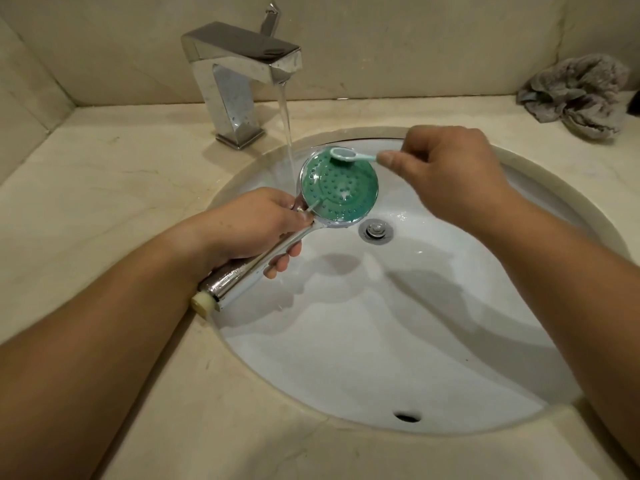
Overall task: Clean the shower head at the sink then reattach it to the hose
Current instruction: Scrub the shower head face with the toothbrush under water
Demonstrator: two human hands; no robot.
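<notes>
1. The left hand (258, 225) was the holding grip; its fingers were curled round the shiny handle of the shower head (337, 190), just below the round green face; the thumb sat by the neck.
2. The right hand (446, 168) was the working grip; it pinched the handle of a small pale toothbrush (349, 154), and the brush end lay on the far edge of the green face.
3. The shower head was over the white sink (381, 341), face up and tipped a little toward the person; the cream end of the handle poked out past the left wrist, over the sink's rim.
4. Water (287, 133) ran from the tap (242, 74) and hit the near left edge of the face.
5. To do this step well, I think the left hand should hold firm so the wet handle does not slip; the brush should go in small rubs over each little hole, and the head should turn so the water washes every part.
6. Both arms reached in from the bottom of the view; the left came from the left side, low over the table (104, 188); the right crossed above the sink with the wrist bent down.
7. The drain (375, 230) sat just beside the head; a crumpled grey cloth (575, 95) lay far off on the table by the wall.
</notes>
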